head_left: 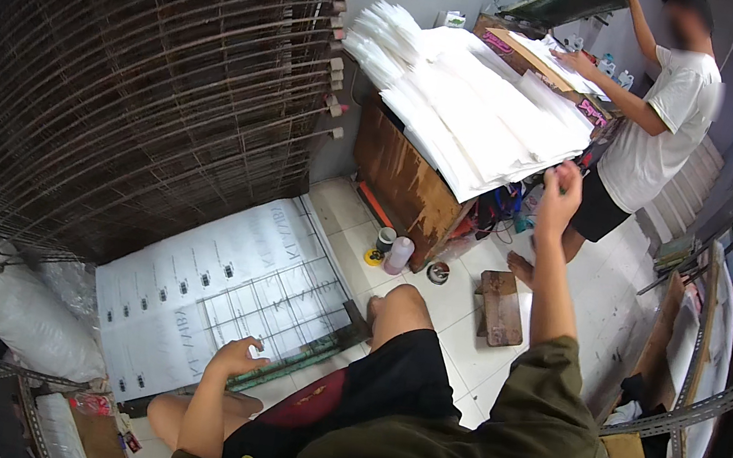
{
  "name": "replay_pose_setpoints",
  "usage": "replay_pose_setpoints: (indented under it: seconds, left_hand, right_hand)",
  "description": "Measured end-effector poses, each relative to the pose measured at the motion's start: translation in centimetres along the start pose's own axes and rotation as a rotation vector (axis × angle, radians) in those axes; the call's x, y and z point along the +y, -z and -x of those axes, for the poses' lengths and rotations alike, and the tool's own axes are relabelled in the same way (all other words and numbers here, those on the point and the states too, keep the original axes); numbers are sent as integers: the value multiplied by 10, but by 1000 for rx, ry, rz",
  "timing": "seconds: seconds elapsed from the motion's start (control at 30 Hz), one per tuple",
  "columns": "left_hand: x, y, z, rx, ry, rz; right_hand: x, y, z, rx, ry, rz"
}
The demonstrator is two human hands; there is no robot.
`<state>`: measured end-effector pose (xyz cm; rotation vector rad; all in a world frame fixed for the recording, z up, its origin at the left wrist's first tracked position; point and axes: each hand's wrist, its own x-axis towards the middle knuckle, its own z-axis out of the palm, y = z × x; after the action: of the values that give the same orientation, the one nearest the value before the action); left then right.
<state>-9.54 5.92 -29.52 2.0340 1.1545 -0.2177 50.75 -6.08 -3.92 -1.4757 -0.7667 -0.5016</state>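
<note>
My left hand (239, 357) is low at the near edge of a lowered wire rack shelf (310, 351), its fingers partly bent and apart with nothing seen in them. On and under the wires lie large pale sheets (174, 281) printed with dark marks. My right hand (561, 194) is raised by the near right corner of a tall stack of white sheets (489, 105). Its fingers are curled together; whether a sheet's edge is between them I cannot make out. The stack rests on a worn brown wooden cabinet (404, 168).
Many raised wire shelves (153, 74) fill the left. A co-worker (663, 112) stands at a printing table, one hand on a lifted screen frame (566, 1). On the floor are a wooden stool (501, 308), a bottle (399, 256) and small pots. A stuffed white sack (36, 317) leans left; metal shelving (690, 410) stands right.
</note>
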Motion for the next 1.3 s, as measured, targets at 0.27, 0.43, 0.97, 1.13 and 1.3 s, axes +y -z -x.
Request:
replay_pose_setpoints:
  seconds: [0.27,0.43,0.97,1.13,1.3]
  left_hand:
    - [26,17,52,161,33,183]
    - [21,12,58,245,41,300]
    - [281,169,75,1219,-700,-196]
    - [328,223,104,1581,-823,-221]
    - [262,198,115,1575,-906,1]
  right_hand:
    - [54,-27,-159,67,-434,-409]
    - [43,-53,-197,40,-717,-822]
    - [-248,-71,-111,-730,-149,-979]
    - [-338,-68,-34,-1068,-79,-840]
    - [-344,-111,36,-1220,-240,-1040]
